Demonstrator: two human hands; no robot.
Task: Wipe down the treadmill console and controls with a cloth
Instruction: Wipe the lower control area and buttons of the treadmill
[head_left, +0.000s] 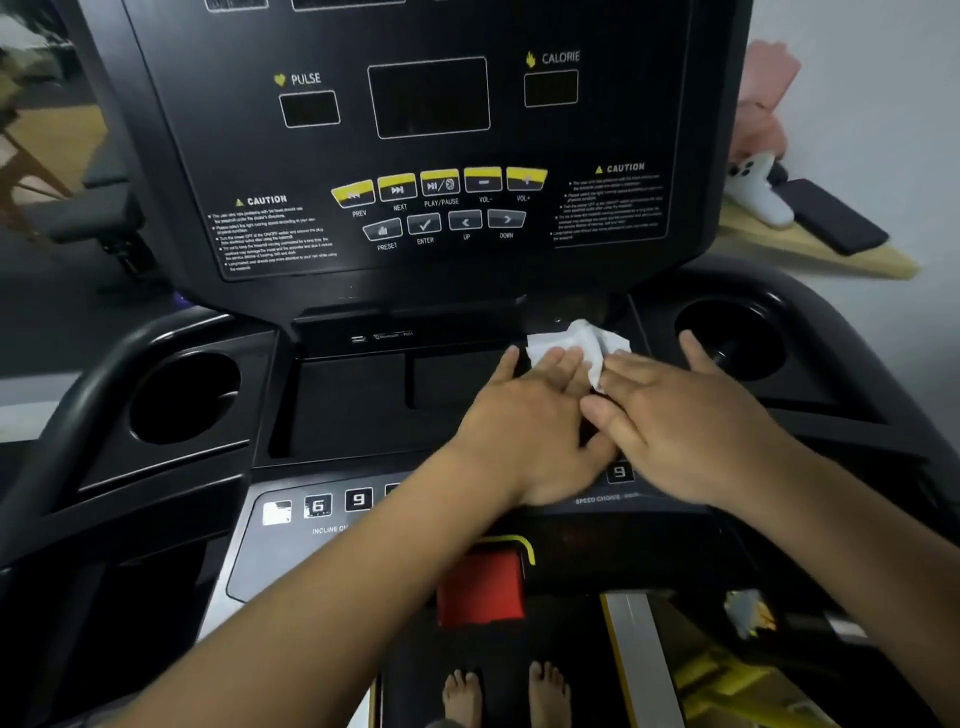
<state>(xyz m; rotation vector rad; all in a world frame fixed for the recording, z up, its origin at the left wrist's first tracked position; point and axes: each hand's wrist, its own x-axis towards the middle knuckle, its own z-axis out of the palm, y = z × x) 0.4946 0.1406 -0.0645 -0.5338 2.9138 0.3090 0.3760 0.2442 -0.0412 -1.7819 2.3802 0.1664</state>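
Observation:
A crumpled white cloth (576, 340) lies at the back right of the treadmill console's black tray (353, 405), just below the upright control panel (431, 208). My left hand (530, 426) lies flat with straight fingers pressing on the cloth's near edge. My right hand (691, 415) reaches in from the right with its fingers stretched out. They overlap my left fingertips and touch the cloth's right side. Much of the cloth's near part is hidden under both hands.
Round cup holders sit at the left (184, 397) and right (727, 338) of the tray. Numbered buttons (337, 504) and a red safety key (480, 587) are below my arms. A wooden shelf (831, 254) with a dark phone (831, 218) stands at right. Bare feet (509, 691) stand on the belt.

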